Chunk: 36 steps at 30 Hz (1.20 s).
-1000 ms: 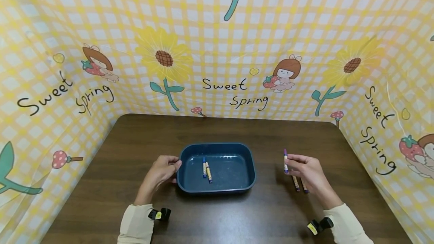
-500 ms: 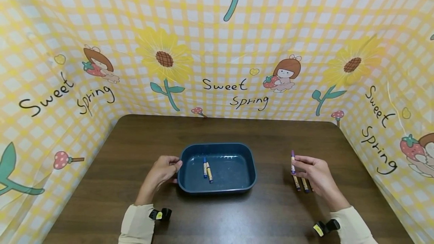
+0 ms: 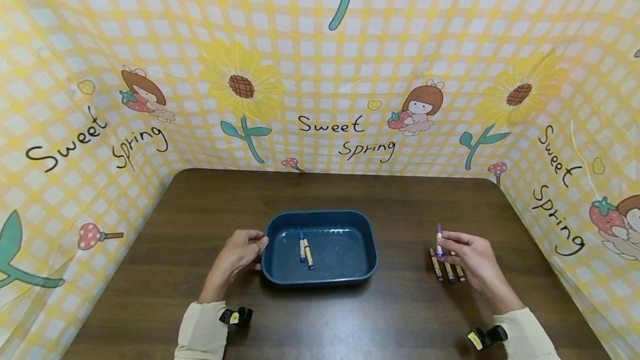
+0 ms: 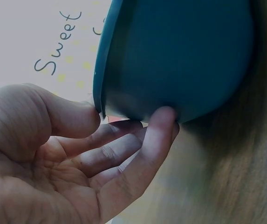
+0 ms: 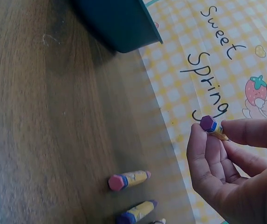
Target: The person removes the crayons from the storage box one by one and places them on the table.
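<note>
My left hand (image 3: 241,251) grips the left end of a dark blue plastic tray (image 3: 320,281). In the left wrist view the thumb is at the tray's rim and fingertips touch its outer wall (image 4: 184,60). Two crayons with yellow wrappers lie side by side in the tray, one a blue crayon (image 3: 302,249). My right hand (image 3: 472,257) pinches a purple crayon (image 3: 439,240) between thumb and fingers, held nearly upright in the head view. Close below are three crayons on the table: a pink-ended crayon (image 5: 128,180), a dark blue-ended crayon (image 5: 137,213) and another partly hidden.
The brown wooden table (image 3: 215,199) has a yellow checked cloth (image 3: 320,60) standing round its back and sides. A black wrist camera (image 3: 236,316) sits at the left sleeve, another black camera (image 3: 487,338) at the right.
My right hand has moved rightward with the purple crayon, away from the tray, uncovering more of the crayons on the table. My left hand has stayed on the tray.
</note>
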Available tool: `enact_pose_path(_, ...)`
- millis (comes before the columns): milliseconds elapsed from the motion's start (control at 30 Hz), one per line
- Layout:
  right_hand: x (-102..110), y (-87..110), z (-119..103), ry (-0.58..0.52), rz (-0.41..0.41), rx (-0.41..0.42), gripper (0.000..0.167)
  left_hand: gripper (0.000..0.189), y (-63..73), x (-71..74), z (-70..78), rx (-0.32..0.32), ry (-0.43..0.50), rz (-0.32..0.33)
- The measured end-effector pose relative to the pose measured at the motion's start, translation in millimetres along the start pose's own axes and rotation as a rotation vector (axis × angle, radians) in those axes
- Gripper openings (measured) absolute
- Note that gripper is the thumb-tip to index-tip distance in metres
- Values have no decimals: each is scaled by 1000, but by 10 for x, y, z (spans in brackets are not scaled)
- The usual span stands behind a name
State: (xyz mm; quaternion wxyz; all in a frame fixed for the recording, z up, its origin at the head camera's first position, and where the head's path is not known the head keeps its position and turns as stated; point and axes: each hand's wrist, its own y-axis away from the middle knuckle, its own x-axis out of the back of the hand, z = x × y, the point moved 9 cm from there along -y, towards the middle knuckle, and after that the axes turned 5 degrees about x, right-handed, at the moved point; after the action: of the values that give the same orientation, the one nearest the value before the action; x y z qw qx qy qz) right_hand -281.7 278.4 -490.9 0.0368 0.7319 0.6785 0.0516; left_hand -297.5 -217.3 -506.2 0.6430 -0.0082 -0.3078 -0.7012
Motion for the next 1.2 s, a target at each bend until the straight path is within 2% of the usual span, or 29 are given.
enact_pose_path(67, 35, 6, 16, 6, 2, -3, 28, 39, 2, -4, -3, 3, -3, -4)
enact_pose_path(167, 87, 13, 29, -21, 6, -5, 14, 40, -2, -5, -1, 3, -5, -9)
enact_pose_path(233, 118, 17, 19, -45, 7, 0, 11, 40, -9, -2, 4, -1, -5, -11)
enact_pose_path(500, 274, 24, 21, -43, 33, -5, 15, 40, -18, -3, 9, 8, -1, -24)
enact_pose_path(1200, 601, 107, 263, -60, 62, -58, 19, 40, -13, -3, -19, 14, -15, -14)
